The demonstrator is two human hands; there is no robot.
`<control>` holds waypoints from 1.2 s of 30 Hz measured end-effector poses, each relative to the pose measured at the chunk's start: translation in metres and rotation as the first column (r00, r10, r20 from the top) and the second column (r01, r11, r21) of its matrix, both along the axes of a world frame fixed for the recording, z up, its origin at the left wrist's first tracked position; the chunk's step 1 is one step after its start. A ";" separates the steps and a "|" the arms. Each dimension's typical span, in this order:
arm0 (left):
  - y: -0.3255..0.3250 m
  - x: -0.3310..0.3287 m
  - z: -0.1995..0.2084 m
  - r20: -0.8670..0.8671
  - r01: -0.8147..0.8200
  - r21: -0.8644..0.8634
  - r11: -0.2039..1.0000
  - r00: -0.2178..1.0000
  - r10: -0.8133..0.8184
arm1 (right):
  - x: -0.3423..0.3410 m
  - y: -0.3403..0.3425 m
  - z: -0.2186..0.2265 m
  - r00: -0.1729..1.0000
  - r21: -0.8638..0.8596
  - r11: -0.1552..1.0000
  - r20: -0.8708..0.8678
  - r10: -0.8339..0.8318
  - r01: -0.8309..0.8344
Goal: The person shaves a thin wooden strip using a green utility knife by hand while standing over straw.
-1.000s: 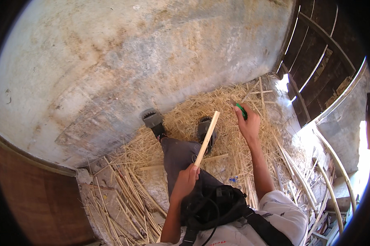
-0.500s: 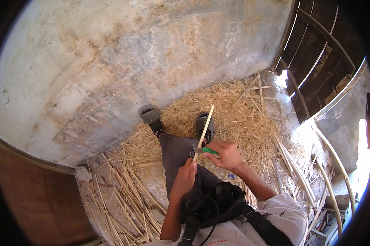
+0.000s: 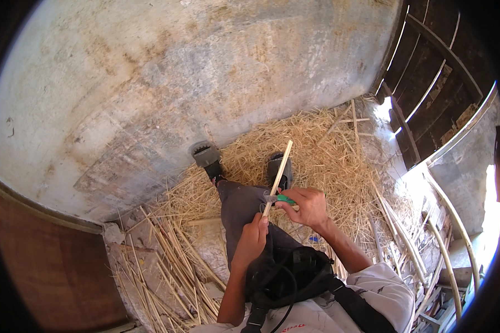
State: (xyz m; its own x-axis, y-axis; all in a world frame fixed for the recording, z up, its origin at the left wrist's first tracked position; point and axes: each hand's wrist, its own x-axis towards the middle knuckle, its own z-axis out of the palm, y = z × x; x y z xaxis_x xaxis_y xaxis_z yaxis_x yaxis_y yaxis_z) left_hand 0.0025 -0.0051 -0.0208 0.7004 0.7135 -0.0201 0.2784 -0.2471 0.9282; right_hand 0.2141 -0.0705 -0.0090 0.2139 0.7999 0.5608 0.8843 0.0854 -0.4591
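Note:
My left hand (image 3: 252, 238) is closed round the lower end of a pale bamboo strip (image 3: 281, 169), which slants up and to the right over my legs. In my right hand (image 3: 306, 208) is a green-handled knife (image 3: 284, 199), gripped in closed fingers. Its short metal blade lies across the strip, just above my left fingers. Thin curled shavings show beside the blade. The tip of the strip stands free over the straw-like shavings on the floor.
Shavings (image 3: 316, 133) lie heaped around my sandals (image 3: 205, 154). Long bamboo strips (image 3: 175, 266) are piled at the left, and thicker poles (image 3: 449, 205) lean at the right. A stained wall (image 3: 205, 72) rises ahead; a dark slatted wooden panel (image 3: 427, 72) stands at the far right.
The blade has shifted slightly up along the strip, and my right hand with it. My left hand keeps its hold, with the strip's tilt almost the same.

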 end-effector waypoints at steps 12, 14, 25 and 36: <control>0.002 0.000 0.000 -0.005 -0.006 0.003 1.000 1.000 0.006 | 0.018 0.018 0.001 0.998 0.096 0.994 0.000 -0.055 0.055; 0.002 0.000 0.001 -0.012 -0.007 0.013 1.000 1.000 0.008 | 0.025 0.022 0.002 0.997 0.101 0.992 -0.012 -0.075 0.076; 0.002 0.002 -0.005 -0.015 -0.015 0.023 1.000 1.000 0.015 | 0.059 0.047 0.013 0.980 0.136 0.970 -0.038 -0.196 0.200; -0.005 -0.004 -0.005 -0.090 -0.001 0.050 0.999 0.996 0.006 | 0.112 0.060 0.018 0.833 -0.154 0.843 -0.143 -0.535 0.515</control>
